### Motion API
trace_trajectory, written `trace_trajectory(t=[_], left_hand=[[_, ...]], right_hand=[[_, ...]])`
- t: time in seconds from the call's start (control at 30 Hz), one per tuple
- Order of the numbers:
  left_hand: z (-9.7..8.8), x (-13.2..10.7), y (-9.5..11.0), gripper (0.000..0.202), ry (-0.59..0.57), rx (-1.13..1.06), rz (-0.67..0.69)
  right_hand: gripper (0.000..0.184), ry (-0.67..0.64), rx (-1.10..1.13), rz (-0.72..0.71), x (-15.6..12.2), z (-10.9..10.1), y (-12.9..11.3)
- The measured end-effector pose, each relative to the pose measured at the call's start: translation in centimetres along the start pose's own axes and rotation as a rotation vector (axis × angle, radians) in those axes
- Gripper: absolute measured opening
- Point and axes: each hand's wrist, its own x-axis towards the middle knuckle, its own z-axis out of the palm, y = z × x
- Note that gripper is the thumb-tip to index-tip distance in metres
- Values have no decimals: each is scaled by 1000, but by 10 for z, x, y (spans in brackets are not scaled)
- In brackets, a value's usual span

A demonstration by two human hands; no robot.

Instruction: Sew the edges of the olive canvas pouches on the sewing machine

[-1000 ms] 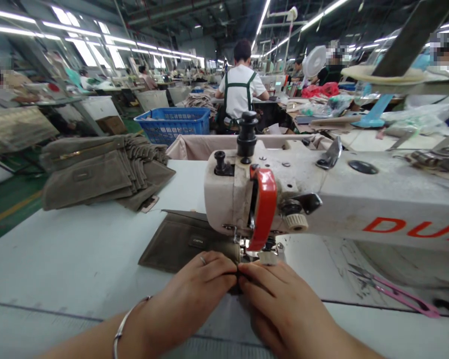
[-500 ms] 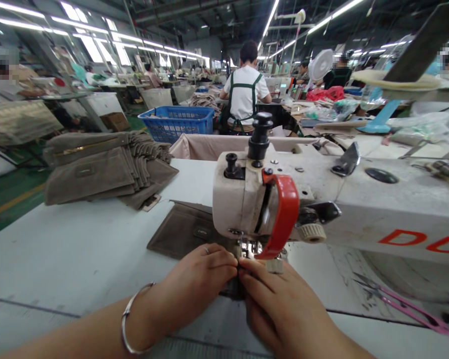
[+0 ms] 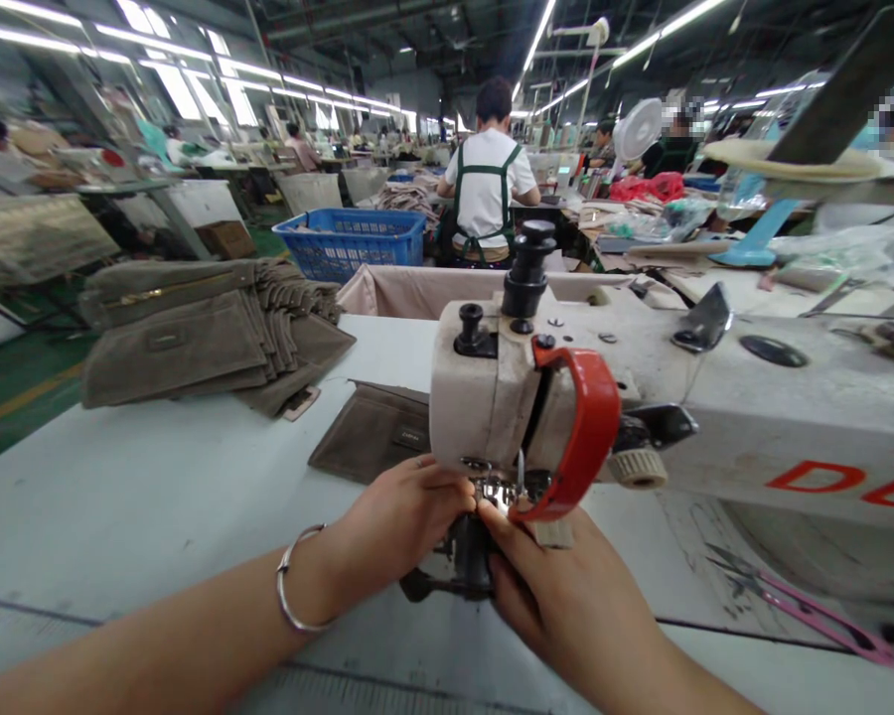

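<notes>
A dark brown-grey fabric panel (image 3: 369,434) with a small label lies partly under the head of the white sewing machine (image 3: 466,387). My left hand (image 3: 398,521), a bangle on its wrist, has its fingers pinched together at the panel's near edge, left of the presser foot (image 3: 496,490). My right hand (image 3: 566,591) is closed at the same edge from the right, its fingertips almost touching those of the left. The hands and the machine head hide most of the gripped edge. A dark metal part (image 3: 471,556) shows below, between the hands.
Similar fabric panels (image 3: 179,343) are stacked on the table's left side. Pink-handled scissors (image 3: 805,601) lie at the right. Behind the table are a pink cloth-lined bin (image 3: 409,293), a blue basket (image 3: 350,243) and a seated person (image 3: 488,179).
The fabric panel has slid away from me and slightly right under the machine head. Both hands have moved a little forward with it, and the dark metal part between them has come into view.
</notes>
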Motion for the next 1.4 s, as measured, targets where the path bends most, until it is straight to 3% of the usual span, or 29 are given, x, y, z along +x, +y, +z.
trace_trajectory(t=[0.27, 0.47, 0.67, 0.93, 1.03, 1.17, 1.4], left_hand=[[19, -5, -19, 19, 13, 49, -57], [21, -7, -22, 22, 37, 3, -110], [11, 2, -16, 24, 39, -4, -172], [-15, 7, 19, 23, -143, 180, -158], [-24, 10, 29, 33, -202, 83, -212], [-31, 15, 27, 36, -179, -90, -292], [-30, 16, 16, 28, -197, -209, -395]], right_hand=[[37, 21, -34, 0, -3, 3, -2], [37, -7, -14, 19, -1, 2, -2], [37, -24, -8, 33, -2, 0, -3], [37, -48, 20, 27, -2, -1, -3], [35, -38, 29, 18, -5, -1, -4], [35, -38, 13, 2, -6, -1, -6], [45, -113, -70, 34, 2, 1, -14]])
